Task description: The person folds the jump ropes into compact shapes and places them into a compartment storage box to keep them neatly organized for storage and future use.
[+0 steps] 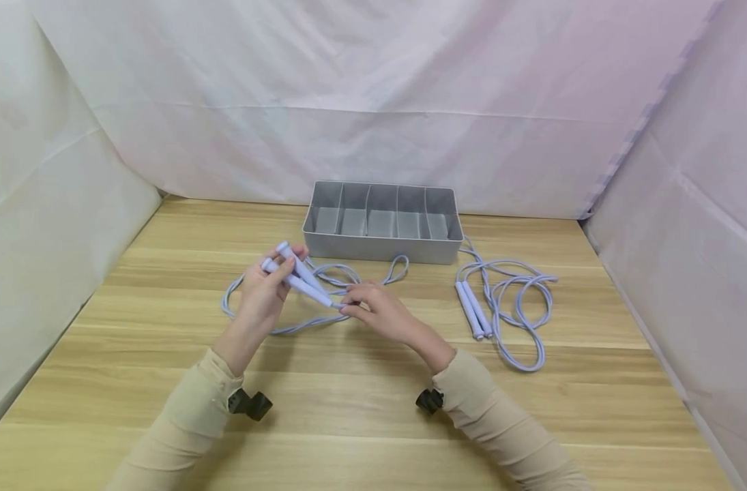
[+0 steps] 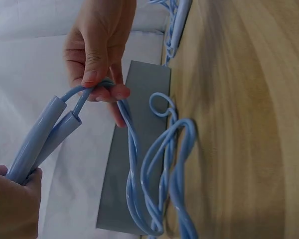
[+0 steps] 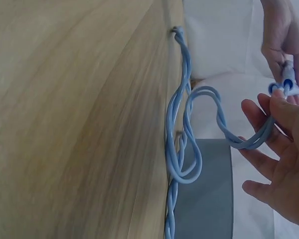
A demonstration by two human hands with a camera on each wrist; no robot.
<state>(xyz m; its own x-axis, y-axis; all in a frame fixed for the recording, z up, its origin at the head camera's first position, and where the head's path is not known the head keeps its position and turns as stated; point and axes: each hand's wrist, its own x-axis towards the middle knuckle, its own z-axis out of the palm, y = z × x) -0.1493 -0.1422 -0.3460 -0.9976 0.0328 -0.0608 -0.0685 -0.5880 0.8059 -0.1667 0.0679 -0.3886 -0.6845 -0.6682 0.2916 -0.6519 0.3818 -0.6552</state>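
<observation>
A pale blue jump rope has two handles (image 1: pixel 305 278) side by side, and my left hand (image 1: pixel 265 290) grips both of them above the table. Close to where the cords leave the handles, my right hand (image 1: pixel 379 310) pinches the doubled cord between thumb and fingers. In the left wrist view the doubled cord (image 2: pixel 132 144) hangs twisted below the right hand. The rest of this rope (image 3: pixel 187 109) lies in loose loops on the tabletop, in front of a grey box. The palm side of the right hand shows in the right wrist view.
Behind the hands stands a grey box (image 1: pixel 382 247) with several compartments. To its right lies a second pale blue jump rope (image 1: pixel 523 327), its handles (image 1: pixel 473 310) together and its cord in loops. White cloth (image 1: pixel 373 150) encloses the wooden table (image 1: pixel 348 416) at back and sides.
</observation>
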